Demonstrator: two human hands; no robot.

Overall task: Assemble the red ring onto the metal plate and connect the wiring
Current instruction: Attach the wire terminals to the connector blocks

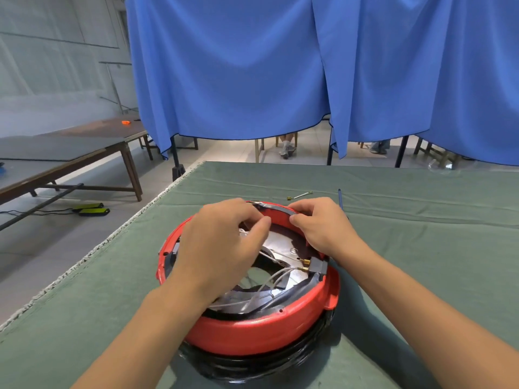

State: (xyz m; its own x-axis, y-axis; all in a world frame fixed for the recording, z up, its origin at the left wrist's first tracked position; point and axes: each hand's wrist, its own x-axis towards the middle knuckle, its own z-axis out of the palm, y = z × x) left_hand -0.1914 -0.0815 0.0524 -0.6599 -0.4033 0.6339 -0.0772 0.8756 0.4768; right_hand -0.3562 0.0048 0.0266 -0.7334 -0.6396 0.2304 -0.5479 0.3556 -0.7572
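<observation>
The red ring [252, 329] sits on the desk [421, 248], which is covered in green cloth, near the person and about the middle of the view. It rests on top of a black round base [252, 366] that shows beneath it at 6 o'clock. Inside the ring lies the metal plate [280, 242], silvery, with an opening near its middle through which green cloth shows. White wires [269, 282] loop across the plate from about 7 o'clock toward 3 o'clock, where two brass terminals [304, 265] meet a dark connector block [320, 266] on the ring's inner edge.

The left hand [224, 242] reaches over the ring from 8 o'clock, fingers curled, thumb and fingertips pinching together near a white wire at about 11 o'clock; whether the wire is truly held cannot be told. The right hand [320, 223] comes in from 4 o'clock and grips the ring's far rim at 1 o'clock, thumb on the inner side, fingers curled over the dark strip along the top edge.

Beyond the ring at 12 o'clock a small brass-tipped wire piece [300, 195] lies on the cloth, and just to its right a thin blue rod [340, 199]. A blue curtain [280, 66] hangs behind the desk. A long wooden bench [84, 153] stands at 9 o'clock.
</observation>
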